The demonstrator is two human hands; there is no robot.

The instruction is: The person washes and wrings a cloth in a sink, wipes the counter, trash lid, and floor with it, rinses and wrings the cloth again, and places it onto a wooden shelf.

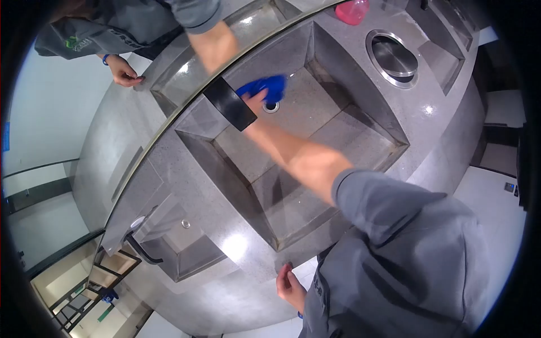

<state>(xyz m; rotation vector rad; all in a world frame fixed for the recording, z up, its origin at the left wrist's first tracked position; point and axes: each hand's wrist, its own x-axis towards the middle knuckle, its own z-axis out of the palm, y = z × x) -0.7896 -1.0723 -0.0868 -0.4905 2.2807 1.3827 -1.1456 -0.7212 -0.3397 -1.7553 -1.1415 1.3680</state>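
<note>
My right hand (257,101) is down in the grey stone sink (360,135), its fingers on a blue cloth (273,87) beside the round drain (271,107). The cloth is blurred and lies against the basin floor. A black faucet (230,104) juts from the mirror edge and covers part of this wrist and hand. At the counter's front edge, my left hand (291,288) hangs with loosely bent fingers, the tips close to the stone. I see no object in it, and a blue band circles its wrist.
A large mirror (127,127) borders the counter and reflects my arms. Past the sink are a round metal-rimmed opening (393,59) with a tilted lid and a pink container (352,11). Another basin (442,65) lies beyond; one more (194,250), with a black faucet (142,250), sits at lower left.
</note>
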